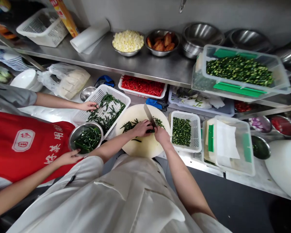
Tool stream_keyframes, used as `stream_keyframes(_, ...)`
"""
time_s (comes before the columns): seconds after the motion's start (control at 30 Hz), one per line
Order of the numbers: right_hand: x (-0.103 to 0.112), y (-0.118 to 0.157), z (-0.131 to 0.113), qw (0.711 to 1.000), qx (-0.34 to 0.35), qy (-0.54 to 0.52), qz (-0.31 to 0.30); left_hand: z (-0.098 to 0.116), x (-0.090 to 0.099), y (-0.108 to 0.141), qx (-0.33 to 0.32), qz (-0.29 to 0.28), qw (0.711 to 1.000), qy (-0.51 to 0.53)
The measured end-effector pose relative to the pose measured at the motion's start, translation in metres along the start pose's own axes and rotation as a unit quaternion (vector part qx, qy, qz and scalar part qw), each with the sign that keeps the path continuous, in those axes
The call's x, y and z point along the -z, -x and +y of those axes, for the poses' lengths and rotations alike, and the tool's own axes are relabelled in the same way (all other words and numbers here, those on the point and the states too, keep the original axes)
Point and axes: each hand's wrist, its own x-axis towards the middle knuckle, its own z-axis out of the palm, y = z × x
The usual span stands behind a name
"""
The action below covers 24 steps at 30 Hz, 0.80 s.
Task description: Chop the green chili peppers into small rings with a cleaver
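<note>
My left hand point(142, 128) presses a bunch of green chili peppers point(129, 125) down on a round white cutting board point(143, 145). My right hand point(161, 135) grips the handle of a cleaver point(149, 115), whose blade stands over the peppers right beside my left fingers. A small pile of chopped green pieces point(159, 122) lies on the board just past the blade. A white basket of chopped green chili point(181, 130) sits to the right of the board.
A co-worker in a red apron at left holds a steel bowl of green chilies point(86, 138) and reaches into a white basket of whole green chilies point(108, 109). A tray of red chilies point(142, 86) lies behind. Lidded tubs point(229, 144) stand right; shelf bowls above.
</note>
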Motion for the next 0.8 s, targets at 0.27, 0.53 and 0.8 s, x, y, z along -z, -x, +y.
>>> stream_keyframes(0.27, -0.002, 0.002, -0.003, 1.0, 0.006, 0.004, -0.007, -0.001, 0.003, 0.003, 0.012, 0.007, 1.0, 0.0)
stream_keyframes(0.53, -0.004, 0.002, -0.008, 1.0, 0.013, -0.015, -0.013, 0.001, 0.009, 0.008, 0.004, 0.008, 1.0, 0.005)
stream_keyframes(0.8, -0.005, 0.002, -0.014, 0.999, 0.028, -0.006, -0.02, -0.006, 0.013, 0.013, -0.012, -0.012, 1.0, -0.001)
